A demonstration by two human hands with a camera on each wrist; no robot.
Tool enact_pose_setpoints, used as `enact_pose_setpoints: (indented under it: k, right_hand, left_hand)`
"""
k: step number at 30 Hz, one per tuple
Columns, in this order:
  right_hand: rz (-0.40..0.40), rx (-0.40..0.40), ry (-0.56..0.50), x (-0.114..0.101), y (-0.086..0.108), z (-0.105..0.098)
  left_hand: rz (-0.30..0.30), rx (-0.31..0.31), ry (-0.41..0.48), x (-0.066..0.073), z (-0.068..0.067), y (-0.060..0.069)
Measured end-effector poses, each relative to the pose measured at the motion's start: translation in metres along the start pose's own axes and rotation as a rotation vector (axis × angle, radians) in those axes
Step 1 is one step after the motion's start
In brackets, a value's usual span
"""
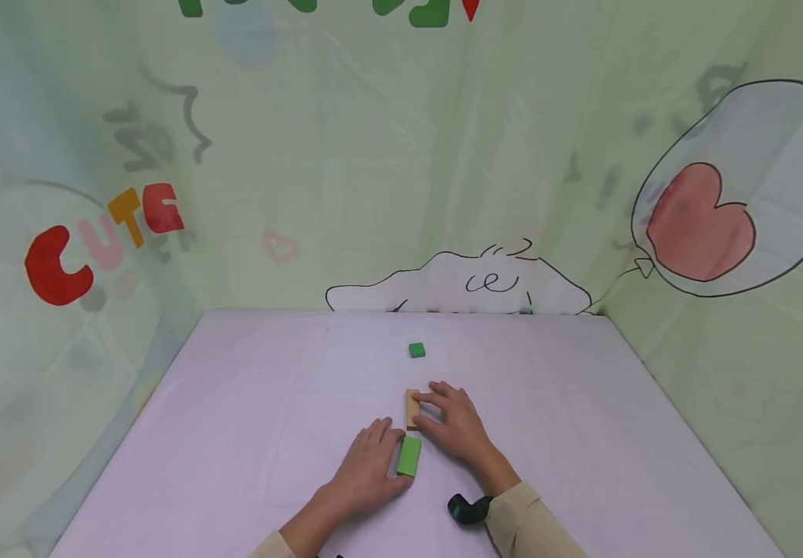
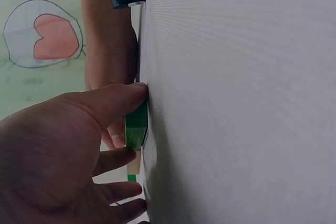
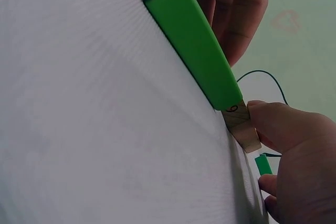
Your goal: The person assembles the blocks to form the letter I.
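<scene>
My left hand (image 1: 370, 469) holds a bright green rectangular block (image 1: 408, 456) lengthwise, thumb at its near end and index finger at its far end. In the left wrist view that block (image 2: 136, 124) lies against the table between thumb and index finger. Just beyond it is a plain wooden block (image 1: 411, 409) with a dark mark on one face, seen in the right wrist view. My right hand (image 1: 460, 426) has its bent thumb and index finger on the wooden block's right side; the other fingers are raised away from it. The two blocks stand nearly end to end.
A small dark green block (image 1: 417, 350) sits farther back, in line with the other two. The pale table (image 1: 269, 387) meets printed curtains (image 1: 373, 178) at the back and sides. A black device (image 1: 467, 509) is worn on the right wrist.
</scene>
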State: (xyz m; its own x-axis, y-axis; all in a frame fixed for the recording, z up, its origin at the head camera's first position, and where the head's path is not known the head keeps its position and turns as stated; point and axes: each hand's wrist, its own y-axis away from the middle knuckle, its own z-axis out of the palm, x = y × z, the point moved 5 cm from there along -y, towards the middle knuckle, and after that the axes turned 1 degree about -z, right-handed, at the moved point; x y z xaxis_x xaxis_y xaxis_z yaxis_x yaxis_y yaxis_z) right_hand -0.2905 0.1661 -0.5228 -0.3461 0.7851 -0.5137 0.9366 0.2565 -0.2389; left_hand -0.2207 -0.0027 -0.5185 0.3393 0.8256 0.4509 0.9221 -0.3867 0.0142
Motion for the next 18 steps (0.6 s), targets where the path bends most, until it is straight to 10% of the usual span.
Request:
enact_pose_setpoints:
  k: [18]
  right_hand:
    - [-0.033,0.017,-0.009,0.0004,-0.0004,-0.0004]
  left_hand:
    - [-0.035,0.053,-0.083,0.0051,0.0027,-0.0081]
